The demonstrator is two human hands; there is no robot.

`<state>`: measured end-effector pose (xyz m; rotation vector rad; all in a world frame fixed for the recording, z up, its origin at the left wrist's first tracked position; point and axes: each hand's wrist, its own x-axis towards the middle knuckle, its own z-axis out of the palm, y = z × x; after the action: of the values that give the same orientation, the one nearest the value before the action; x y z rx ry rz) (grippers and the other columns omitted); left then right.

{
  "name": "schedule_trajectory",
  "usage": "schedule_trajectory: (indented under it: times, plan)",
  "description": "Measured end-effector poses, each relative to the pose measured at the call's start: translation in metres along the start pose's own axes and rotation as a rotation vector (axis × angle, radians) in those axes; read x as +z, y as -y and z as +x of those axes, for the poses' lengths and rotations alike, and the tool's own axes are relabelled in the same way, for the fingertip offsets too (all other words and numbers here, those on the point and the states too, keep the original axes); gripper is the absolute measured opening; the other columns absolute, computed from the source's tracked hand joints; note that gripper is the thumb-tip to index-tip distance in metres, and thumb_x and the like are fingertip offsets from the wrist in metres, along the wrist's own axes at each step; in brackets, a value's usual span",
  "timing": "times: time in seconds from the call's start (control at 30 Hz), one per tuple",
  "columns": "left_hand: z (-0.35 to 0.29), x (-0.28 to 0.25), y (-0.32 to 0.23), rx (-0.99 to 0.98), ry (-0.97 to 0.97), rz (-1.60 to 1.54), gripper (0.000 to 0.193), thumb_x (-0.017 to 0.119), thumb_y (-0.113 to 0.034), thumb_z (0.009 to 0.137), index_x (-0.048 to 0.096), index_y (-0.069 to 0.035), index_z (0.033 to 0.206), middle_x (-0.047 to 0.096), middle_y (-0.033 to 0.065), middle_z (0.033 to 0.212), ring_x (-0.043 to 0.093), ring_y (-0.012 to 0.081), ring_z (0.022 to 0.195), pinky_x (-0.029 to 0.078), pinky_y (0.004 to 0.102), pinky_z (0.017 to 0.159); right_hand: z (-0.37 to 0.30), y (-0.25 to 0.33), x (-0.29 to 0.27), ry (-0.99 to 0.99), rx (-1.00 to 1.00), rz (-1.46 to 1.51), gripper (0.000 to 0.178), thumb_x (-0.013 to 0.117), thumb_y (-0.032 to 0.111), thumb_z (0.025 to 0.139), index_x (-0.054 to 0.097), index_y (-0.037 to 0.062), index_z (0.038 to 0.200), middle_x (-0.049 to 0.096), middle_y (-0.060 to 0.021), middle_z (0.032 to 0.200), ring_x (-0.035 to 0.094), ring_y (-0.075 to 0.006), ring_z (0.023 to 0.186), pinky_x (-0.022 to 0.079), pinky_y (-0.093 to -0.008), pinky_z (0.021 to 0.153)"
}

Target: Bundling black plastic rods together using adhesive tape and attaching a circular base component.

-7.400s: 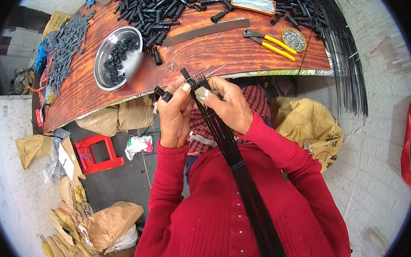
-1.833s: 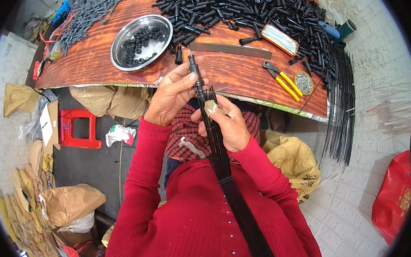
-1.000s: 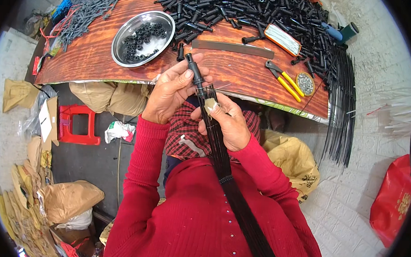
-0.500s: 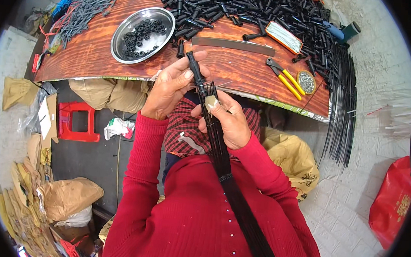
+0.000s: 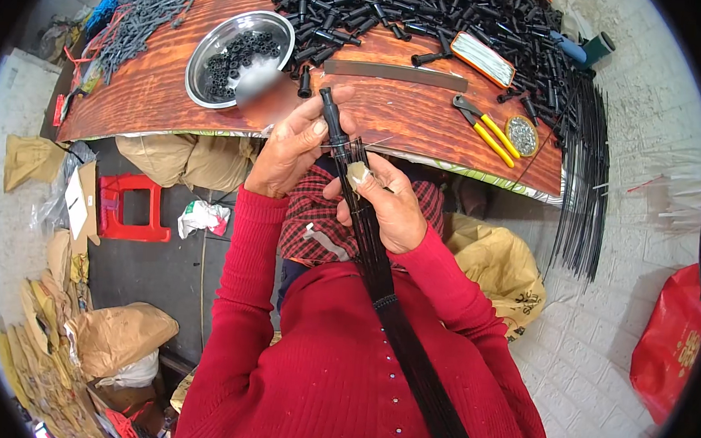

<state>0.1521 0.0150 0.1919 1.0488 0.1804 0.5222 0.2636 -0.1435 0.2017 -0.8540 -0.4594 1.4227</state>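
Observation:
My left hand (image 5: 292, 147) is closed around a black plastic tube (image 5: 333, 115), ringed and stepped, pinched between thumb and fingers. Below it hangs a long bundle of thin black ribs (image 5: 376, 261), like those of an umbrella frame, running down across my red sweater. My right hand (image 5: 391, 209) grips the upper part of this bundle. On its thumb sits a pale wrap (image 5: 358, 174). A thin wire (image 5: 381, 141) sticks out sideways where the ribs meet the tube; its exact fastening is too small to make out.
Beyond my hands, the wooden table (image 5: 373, 112) bears a metal bowl (image 5: 194, 81) of small black rings, a heap of black tubes (image 5: 363, 11), a flat bar (image 5: 395, 75), yellow-handled pliers (image 5: 492, 139) and a dish of small metal pieces (image 5: 522, 136). Black rods (image 5: 580, 201) hang over its right edge.
Both hands keep their grips on the tube and ribs, with barely any movement. A blurred patch now covers the lower right rim of the bowl.

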Motion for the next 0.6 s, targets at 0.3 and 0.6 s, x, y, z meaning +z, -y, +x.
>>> schedule_trajectory:
  times: [0.3,0.6]
  plan:
    - [-0.0020,-0.0001,-0.0001,0.000,0.003,-0.003,0.070,0.066,-0.032,0.094,0.037,0.005,0.146,0.063,0.0062,0.107,0.060,0.0157,0.104,0.045,0.0312,0.096,-0.0008,0.0002,0.0006,0.002,0.002,-0.002,0.038,0.054,0.022,0.100,0.049,-0.0012,0.131,0.068,-0.0158,0.095,0.065,-0.0129,0.067,0.055,-0.0241,0.060]
    - [-0.0056,-0.0015,-0.0024,-0.047,0.007,-0.057,0.068,0.065,-0.029,0.094,0.037,0.005,0.146,0.064,0.0089,0.111,0.061,0.0173,0.106,0.045,0.0321,0.097,-0.0015,0.0012,0.0023,0.019,-0.011,0.019,0.037,0.054,0.022,0.100,0.050,-0.0015,0.129,0.068,-0.0153,0.094,0.065,-0.0139,0.065,0.054,-0.0238,0.059]
